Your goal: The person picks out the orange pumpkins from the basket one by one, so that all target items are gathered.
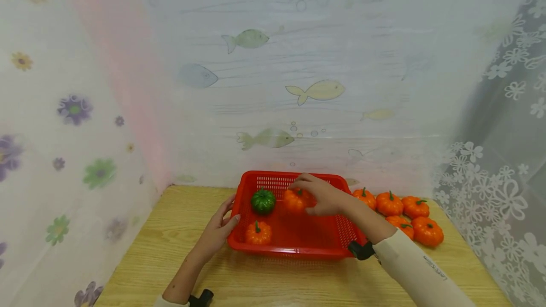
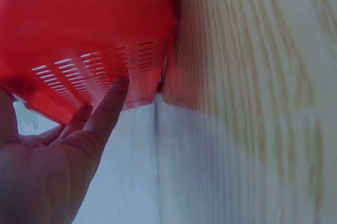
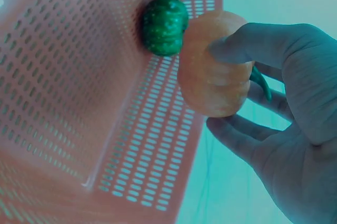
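Observation:
A red plastic basket (image 1: 298, 251) with slotted walls stands on the table. At its left side my left hand (image 1: 216, 232) holds the rim, thumb at the top edge and fingers (image 2: 109, 109) against the outer wall. My right hand (image 1: 326, 196) grips an orange mini pumpkin (image 1: 294, 201) over the basket's back part, thumb on one side and fingers on the other. Its green stem points toward the palm in the right wrist view. Inside the basket sit a green mini pumpkin (image 1: 263, 201) at the back left and another orange pumpkin (image 1: 258, 234) at the front left.
Several orange pumpkins (image 1: 428, 232) lie grouped on the wooden table (image 1: 170, 236) right of the basket, partly behind my right forearm. A patterned sheet (image 1: 264, 84) hangs behind the table, with flowered sheeting (image 1: 72, 174) along the left and a lace-patterned curtain at the right.

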A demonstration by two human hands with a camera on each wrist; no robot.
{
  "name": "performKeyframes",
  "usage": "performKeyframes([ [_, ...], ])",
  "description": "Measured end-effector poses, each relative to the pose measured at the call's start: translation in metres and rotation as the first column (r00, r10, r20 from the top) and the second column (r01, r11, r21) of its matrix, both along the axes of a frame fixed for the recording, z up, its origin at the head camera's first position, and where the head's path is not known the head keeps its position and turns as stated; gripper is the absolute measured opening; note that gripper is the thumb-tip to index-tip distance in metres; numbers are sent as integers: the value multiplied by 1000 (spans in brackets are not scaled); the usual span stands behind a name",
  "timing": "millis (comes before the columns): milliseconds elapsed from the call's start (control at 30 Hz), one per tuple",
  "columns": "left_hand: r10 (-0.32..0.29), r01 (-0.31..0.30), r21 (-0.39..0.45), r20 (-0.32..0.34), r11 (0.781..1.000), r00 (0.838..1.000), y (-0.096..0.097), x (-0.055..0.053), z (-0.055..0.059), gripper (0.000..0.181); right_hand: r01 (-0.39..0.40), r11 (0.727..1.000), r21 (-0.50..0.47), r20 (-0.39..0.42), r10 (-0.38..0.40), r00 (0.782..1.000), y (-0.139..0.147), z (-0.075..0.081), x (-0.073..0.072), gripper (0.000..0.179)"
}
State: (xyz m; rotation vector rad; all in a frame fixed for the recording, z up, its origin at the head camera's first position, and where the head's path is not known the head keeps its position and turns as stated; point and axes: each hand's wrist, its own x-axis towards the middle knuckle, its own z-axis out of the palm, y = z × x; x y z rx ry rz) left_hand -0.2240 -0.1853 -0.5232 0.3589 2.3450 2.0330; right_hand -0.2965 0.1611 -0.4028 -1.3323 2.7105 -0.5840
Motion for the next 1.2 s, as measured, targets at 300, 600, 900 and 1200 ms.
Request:
performKeyframes([
  [300, -13, 13, 6, -15, 1000, 1000, -2, 0, -4, 64, 17, 999, -47, -40, -19, 999, 28, 3, 22, 61],
  [600, -9, 10, 24, -14, 1000, 1000, -1, -1, -5, 64, 54, 991, -119, -59, -62, 996, 60, 7, 47, 65],
  [900, -3, 3, 20, -14, 1000, 1000, -1, -1, -5, 64, 157, 973, -168, -58, -169, 984, 87, 7, 67, 67],
  [1200, 1, -1, 9, 1, 1000, 1000, -1, -1, -4, 64, 203, 962, -186, -54, -216, 975, 113, 3, 89, 69],
])
